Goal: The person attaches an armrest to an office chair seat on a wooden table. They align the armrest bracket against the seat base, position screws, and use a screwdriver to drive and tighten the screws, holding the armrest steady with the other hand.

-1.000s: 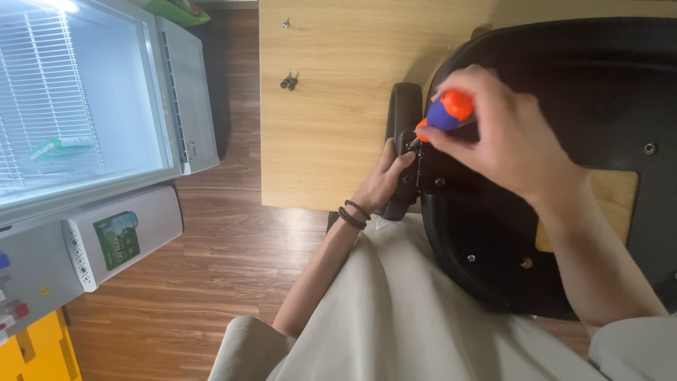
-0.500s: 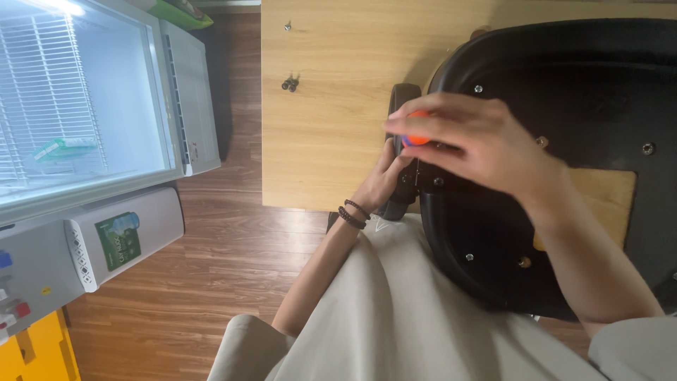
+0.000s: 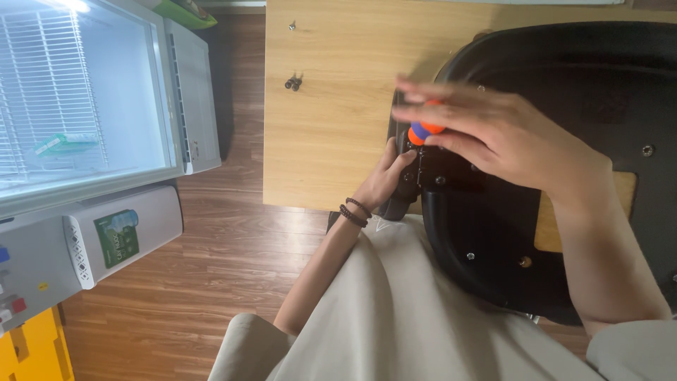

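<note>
Head view, looking straight down at a pale wooden bench (image 3: 331, 127) with an upturned black chair seat (image 3: 564, 92) lying on its right part; the seat runs off the right edge of the frame, so its full shape cannot be seen.

The right hand (image 3: 493, 134) hovers over the left rim of the chair seat, fingers spread and blurred. Its grip is closed loosely around the orange and blue handle of a screwdriver (image 3: 423, 130) — only the handle end shows, and the shaft and tip are hidden beneath the hand. The screwdriver sits at the seat's left rim, above a dark bracket (image 3: 437, 166) bolted there.

The left hand (image 3: 384, 180) reaches up from below, just left of the chair seat, its fingers wrapped against a black armrest part (image 3: 398, 197) at the bench's near edge. How tightly it grips cannot be made out, since the fingertips are tucked out of sight. A dark beaded bracelet (image 3: 355, 212) circles that wrist.

Well left of the chair seat, small dark screws (image 3: 293, 82) lie loose on the bench; another single screw (image 3: 292, 26) lies beyond them.

Further left of the chair seat, on the wooden floor, stands an open, lit refrigerator (image 3: 84, 106), cut off by the frame. A pale garment (image 3: 423, 317) fills the bottom.
</note>
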